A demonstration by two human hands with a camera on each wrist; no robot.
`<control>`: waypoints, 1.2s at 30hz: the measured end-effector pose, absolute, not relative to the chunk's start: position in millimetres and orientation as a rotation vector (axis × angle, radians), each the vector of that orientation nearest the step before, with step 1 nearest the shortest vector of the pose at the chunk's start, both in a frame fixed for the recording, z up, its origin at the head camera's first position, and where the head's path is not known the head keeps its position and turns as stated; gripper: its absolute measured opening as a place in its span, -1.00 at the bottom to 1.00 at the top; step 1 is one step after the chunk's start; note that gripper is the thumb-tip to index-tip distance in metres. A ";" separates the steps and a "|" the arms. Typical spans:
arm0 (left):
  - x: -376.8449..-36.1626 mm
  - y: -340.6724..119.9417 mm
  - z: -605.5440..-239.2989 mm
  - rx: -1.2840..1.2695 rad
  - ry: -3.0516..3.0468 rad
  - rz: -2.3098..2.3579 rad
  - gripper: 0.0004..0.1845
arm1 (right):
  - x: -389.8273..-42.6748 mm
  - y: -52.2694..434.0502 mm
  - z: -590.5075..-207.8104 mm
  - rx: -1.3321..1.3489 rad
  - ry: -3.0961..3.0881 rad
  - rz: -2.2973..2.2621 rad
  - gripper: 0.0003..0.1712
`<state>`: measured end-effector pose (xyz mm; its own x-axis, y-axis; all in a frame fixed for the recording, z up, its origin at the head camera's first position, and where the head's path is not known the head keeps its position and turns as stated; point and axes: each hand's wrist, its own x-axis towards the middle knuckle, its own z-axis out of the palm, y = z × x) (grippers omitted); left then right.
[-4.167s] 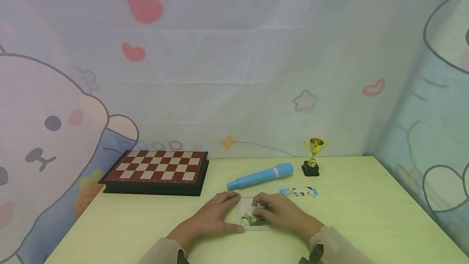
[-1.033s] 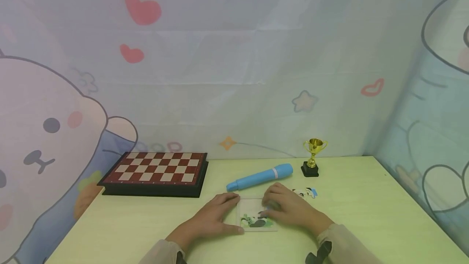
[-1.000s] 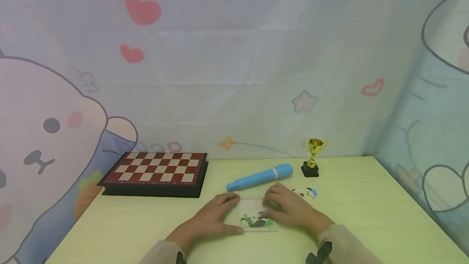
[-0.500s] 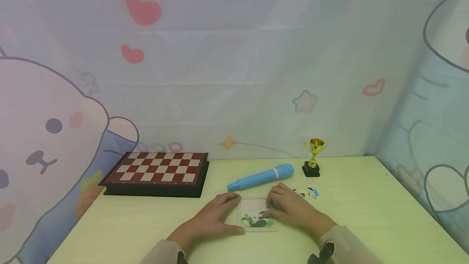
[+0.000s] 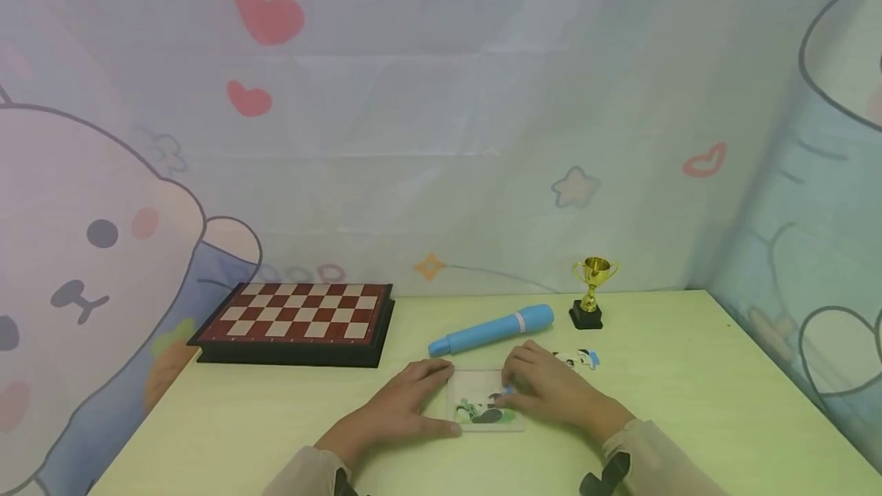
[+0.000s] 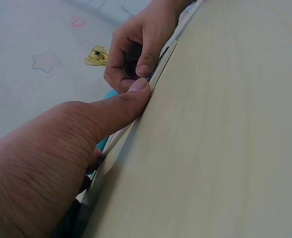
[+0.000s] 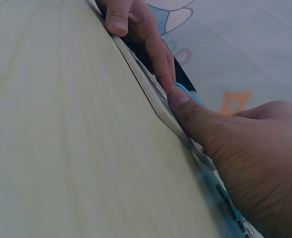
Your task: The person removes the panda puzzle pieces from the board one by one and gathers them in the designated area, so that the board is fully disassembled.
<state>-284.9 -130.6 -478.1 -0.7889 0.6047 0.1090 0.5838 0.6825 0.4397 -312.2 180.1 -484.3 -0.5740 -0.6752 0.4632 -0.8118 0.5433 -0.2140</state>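
Observation:
A square jigsaw tray [image 5: 475,380] lies in front of me, its lower part filled with green, black and white puzzle pieces [image 5: 487,413]. My left hand [image 5: 393,412] holds the tray by its left side, thumb at the near corner and fingers at the far one. My right hand [image 5: 551,386] is over the tray's right side, thumb and fingers pinching a small puzzle piece [image 5: 507,390] with blue on it. Most of that piece is hidden by the fingers. In the right wrist view, the right thumb [image 7: 179,97] is right at the tray's edge.
Loose puzzle pieces [image 5: 582,359] lie beyond the right hand, partly hidden by it. A blue pen-shaped object [image 5: 489,331] lies behind the tray. A small gold trophy [image 5: 589,293] stands at the back right, and a chessboard box [image 5: 296,324] at the back left.
Since the oldest frame, my right hand has shifted right on the tray, uncovering black-and-white pieces there, and now covers part of the loose row. In the last second it barely moved; the left hand stayed.

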 end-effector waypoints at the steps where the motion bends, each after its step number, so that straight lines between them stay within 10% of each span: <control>1: -284.8 -130.3 -477.5 1.005 2.840 0.717 0.08 | -312.3 180.1 -484.0 1.228 -2.459 0.591 -0.70; 36: -284.3 -130.4 -477.5 0.990 2.839 0.725 0.06 | -303.8 180.2 -482.2 1.302 -2.415 1.047 -0.86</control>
